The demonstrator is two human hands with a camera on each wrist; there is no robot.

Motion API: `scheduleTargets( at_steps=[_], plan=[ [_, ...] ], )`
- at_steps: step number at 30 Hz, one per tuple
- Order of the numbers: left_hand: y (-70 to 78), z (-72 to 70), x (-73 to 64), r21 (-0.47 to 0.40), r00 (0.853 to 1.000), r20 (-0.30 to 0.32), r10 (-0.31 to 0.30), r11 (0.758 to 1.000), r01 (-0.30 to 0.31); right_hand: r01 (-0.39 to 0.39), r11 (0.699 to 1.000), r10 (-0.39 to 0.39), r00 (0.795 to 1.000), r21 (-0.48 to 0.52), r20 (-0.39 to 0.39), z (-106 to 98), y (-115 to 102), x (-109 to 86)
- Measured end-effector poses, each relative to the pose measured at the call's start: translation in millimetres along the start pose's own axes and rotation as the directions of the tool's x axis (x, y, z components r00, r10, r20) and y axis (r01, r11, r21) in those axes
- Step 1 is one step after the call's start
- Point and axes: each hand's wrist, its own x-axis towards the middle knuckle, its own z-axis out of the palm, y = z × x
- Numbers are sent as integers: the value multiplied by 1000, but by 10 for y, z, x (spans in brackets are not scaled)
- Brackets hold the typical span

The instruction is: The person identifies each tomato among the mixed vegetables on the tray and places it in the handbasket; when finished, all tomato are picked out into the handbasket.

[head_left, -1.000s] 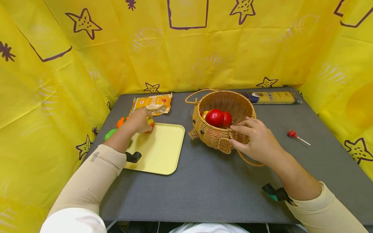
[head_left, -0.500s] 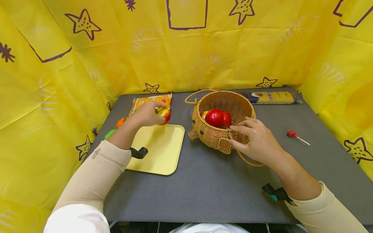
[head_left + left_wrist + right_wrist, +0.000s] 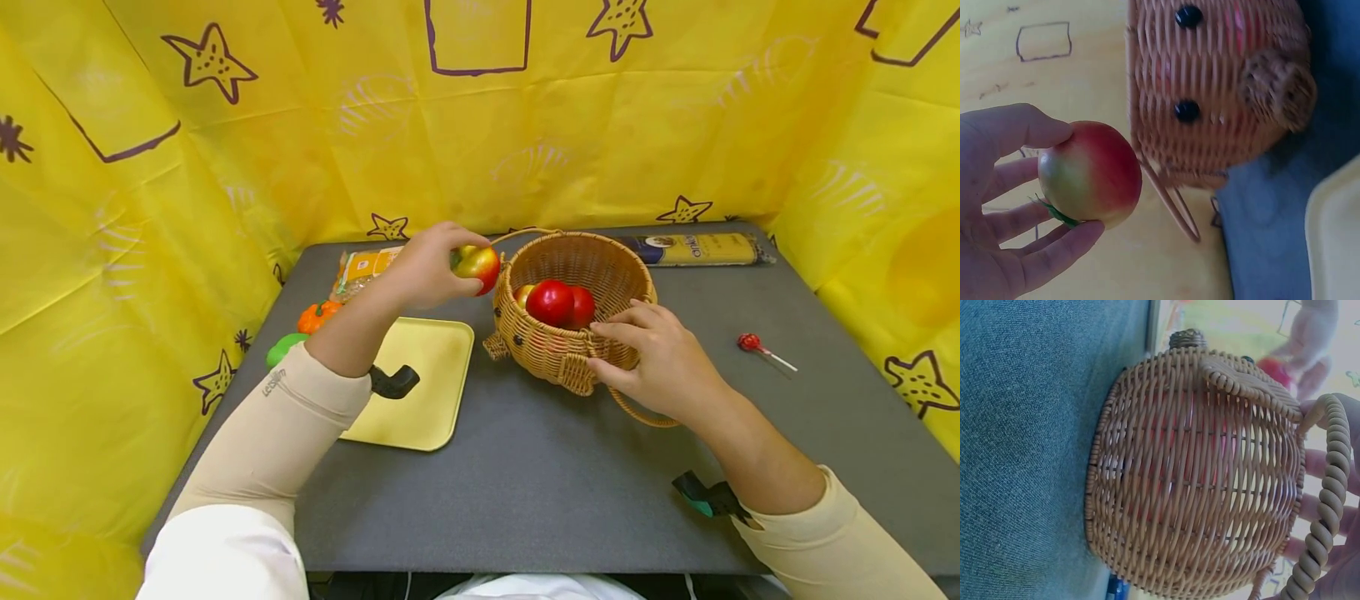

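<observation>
My left hand (image 3: 429,268) holds a red-and-yellow apple (image 3: 482,267) between thumb and fingertips, raised just left of the wicker basket (image 3: 551,357). In the left wrist view, a green leafy bit shows on the underside of the apple (image 3: 1094,172), and the fingers are spread around it. The basket has black bead eyes, a snout and two looped handles. Inside lie two red fruits (image 3: 551,302) and a partly hidden yellowish one. My right hand (image 3: 667,362) grips the near right rim of the basket, fingers over the edge and thumb outside.
A pale yellow tray (image 3: 435,417) lies to the left, partly under the left forearm. Beyond it are an orange pumpkin-like toy (image 3: 317,317), a green object (image 3: 285,348) and an orange food packet (image 3: 367,265). A pasta packet (image 3: 701,249) lies behind, a lollipop (image 3: 750,342) at right.
My left hand has lifted the apple from the tray's far left corner and carried it right, up beside the basket's left rim. The right hand and basket have stayed in place.
</observation>
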Motion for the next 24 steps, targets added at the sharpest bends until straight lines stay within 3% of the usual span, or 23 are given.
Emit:
scheduleTargets(
  at_steps=[6, 12, 18, 24],
  plan=[
    [330, 66, 110, -5, 997, 1, 80, 997, -80, 11, 1000, -11, 1000, -4, -17, 7, 11, -3],
    [550, 247, 245, -5, 994, 56, 98, 995, -97, 3, 1000, -4, 1000, -3, -16, 6, 9, -11],
    [684, 482, 330, 4, 984, 121, 134, 991, -136, 19, 1000, -20, 999, -5, -34, 18, 22, -5],
    [724, 678, 372, -14, 971, 179, 160, 987, -160, 25, 1000, -25, 999, -1, -43, 33, 29, -10]
  ],
)
